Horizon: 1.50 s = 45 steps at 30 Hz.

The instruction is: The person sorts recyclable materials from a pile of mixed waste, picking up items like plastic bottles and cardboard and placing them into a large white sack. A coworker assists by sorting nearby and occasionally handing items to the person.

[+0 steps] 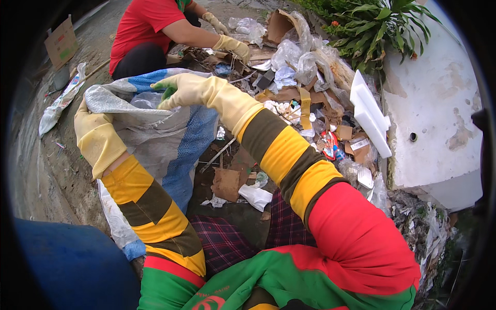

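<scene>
A white and blue woven sack point(178, 147) stands in front of me with its mouth spread. My left hand point(95, 129), in a cream rubber glove, grips the sack's left rim; the fingertips are hidden by the fabric. Over the mouth is my right hand point(187, 89), gloved alike, with a green patch on the palm side. Its fingers are curved and apart, and I see nothing held in them. Clear plastic point(147, 100) shows inside the sack, just below that hand.
A heap of mixed rubbish point(305, 98) spreads to the right, with a white foam piece point(368, 113) at its edge. Beyond the sack crouches a person in red point(150, 31), gloved hand on the heap. A white wall point(434, 119), a plant point(380, 26) and a blue barrel-like object point(72, 263) flank me.
</scene>
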Tool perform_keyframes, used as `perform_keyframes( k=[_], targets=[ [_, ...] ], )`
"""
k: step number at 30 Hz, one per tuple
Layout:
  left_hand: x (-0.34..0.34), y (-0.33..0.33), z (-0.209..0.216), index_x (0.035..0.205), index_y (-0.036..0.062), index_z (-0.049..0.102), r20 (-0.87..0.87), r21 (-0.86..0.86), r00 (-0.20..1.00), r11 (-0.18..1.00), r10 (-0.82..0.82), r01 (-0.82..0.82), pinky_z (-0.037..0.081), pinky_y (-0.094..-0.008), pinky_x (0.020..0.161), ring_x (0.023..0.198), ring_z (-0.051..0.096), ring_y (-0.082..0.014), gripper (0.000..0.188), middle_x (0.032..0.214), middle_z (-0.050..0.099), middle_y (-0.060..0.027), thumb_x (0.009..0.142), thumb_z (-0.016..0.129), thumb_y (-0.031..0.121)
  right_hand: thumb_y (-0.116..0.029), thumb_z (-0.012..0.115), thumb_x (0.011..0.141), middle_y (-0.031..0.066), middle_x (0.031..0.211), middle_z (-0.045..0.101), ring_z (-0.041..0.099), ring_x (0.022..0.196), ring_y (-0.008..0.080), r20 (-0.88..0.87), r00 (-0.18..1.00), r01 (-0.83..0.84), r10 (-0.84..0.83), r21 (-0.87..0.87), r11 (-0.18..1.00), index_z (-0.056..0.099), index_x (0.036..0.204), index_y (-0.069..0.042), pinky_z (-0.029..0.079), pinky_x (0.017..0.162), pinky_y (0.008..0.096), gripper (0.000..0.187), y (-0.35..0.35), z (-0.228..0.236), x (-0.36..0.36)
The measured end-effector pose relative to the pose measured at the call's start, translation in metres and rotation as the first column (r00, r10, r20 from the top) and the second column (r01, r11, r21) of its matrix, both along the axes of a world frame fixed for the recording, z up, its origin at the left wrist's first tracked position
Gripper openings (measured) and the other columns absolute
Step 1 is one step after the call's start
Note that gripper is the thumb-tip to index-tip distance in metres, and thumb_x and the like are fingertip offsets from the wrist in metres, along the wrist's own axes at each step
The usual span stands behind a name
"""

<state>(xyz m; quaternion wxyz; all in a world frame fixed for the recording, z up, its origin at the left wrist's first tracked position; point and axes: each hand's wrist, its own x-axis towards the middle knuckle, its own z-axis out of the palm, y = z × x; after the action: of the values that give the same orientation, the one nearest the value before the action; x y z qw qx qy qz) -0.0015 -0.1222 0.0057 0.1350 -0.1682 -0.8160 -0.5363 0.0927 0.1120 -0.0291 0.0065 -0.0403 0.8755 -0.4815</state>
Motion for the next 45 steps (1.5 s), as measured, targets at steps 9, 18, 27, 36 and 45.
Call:
perform_keyframes(
  k=[9, 18, 27, 36, 45],
  targets=[
    [-0.026, -0.007, -0.013, 0.122, 0.0047, 0.063, 0.072, 0.072, 0.993, 0.993, -0.094, 0.089, 0.048, -0.0262, 0.085, 0.097, 0.063, -0.0146, 0.043, 0.11, 0.068, -0.0048, 0.08, 0.073, 0.012, -0.026, 0.077, 0.079, 0.0102, 0.118, 0.066, 0.062, 0.104, 0.0143, 0.183, 0.463, 0.862, -0.867, 0.136, 0.489, 0.056, 0.132, -0.005, 0.046, 0.092, 0.0249, 0.061, 0.253, -0.079, 0.167],
    [-0.02, 0.008, -0.005, 0.122, 0.0038, 0.062, 0.066, -0.137, 0.998, 0.99, 0.019, -0.009, 0.049, -0.0283, 0.085, 0.098, 0.063, -0.0155, 0.043, 0.111, 0.068, -0.007, 0.082, 0.073, 0.013, -0.05, 0.087, 0.055, 0.0222, 0.154, 0.025, 0.015, 0.145, 0.0395, 0.26, 0.388, 0.499, -0.884, 0.747, 0.439, 0.02, 0.152, -0.013, 0.016, 0.115, 0.0526, 0.123, 0.25, -0.225, 0.204],
    [-0.015, 0.021, -0.005, 0.12, 0.0039, 0.063, 0.0, -0.275, 0.999, 0.961, 0.037, -0.035, 0.049, -0.0281, 0.081, 0.093, 0.064, -0.0151, 0.046, 0.106, 0.069, -0.0075, 0.078, 0.077, 0.017, -0.042, 0.087, 0.06, 0.012, 0.161, 0.0, 0.001, 0.147, 0.0379, 0.285, 0.508, 0.278, -0.813, 0.839, 0.468, 0.006, 0.155, -0.024, 0.003, 0.11, 0.0684, 0.126, 0.231, -0.296, 0.167],
    [0.015, 0.05, 0.001, 0.108, 0.0005, 0.067, -0.09, -0.163, 0.995, 0.985, 0.046, -0.06, 0.05, -0.0268, 0.072, 0.081, 0.062, -0.0108, 0.034, 0.095, 0.069, -0.0038, 0.079, 0.076, 0.013, -0.042, 0.062, 0.085, 0.0107, 0.16, 0.012, 0.008, 0.147, 0.0348, 0.258, 0.523, 0.32, -0.812, 0.824, 0.468, 0.02, 0.153, -0.023, -0.002, 0.11, 0.068, 0.082, 0.263, -0.325, 0.162],
    [0.018, 0.06, -0.006, 0.108, -0.0036, 0.065, -0.071, -0.008, 0.997, 1.0, -0.008, 0.008, 0.05, -0.0239, 0.075, 0.083, 0.061, -0.0091, 0.033, 0.094, 0.068, -0.0046, 0.082, 0.075, 0.013, -0.036, 0.069, 0.076, 0.0095, 0.158, 0.021, 0.015, 0.147, 0.0304, 0.193, 0.513, 0.381, -0.836, 0.822, 0.423, 0.023, 0.151, -0.023, 0.001, 0.113, 0.0622, 0.089, 0.259, -0.349, 0.164]
  ],
)
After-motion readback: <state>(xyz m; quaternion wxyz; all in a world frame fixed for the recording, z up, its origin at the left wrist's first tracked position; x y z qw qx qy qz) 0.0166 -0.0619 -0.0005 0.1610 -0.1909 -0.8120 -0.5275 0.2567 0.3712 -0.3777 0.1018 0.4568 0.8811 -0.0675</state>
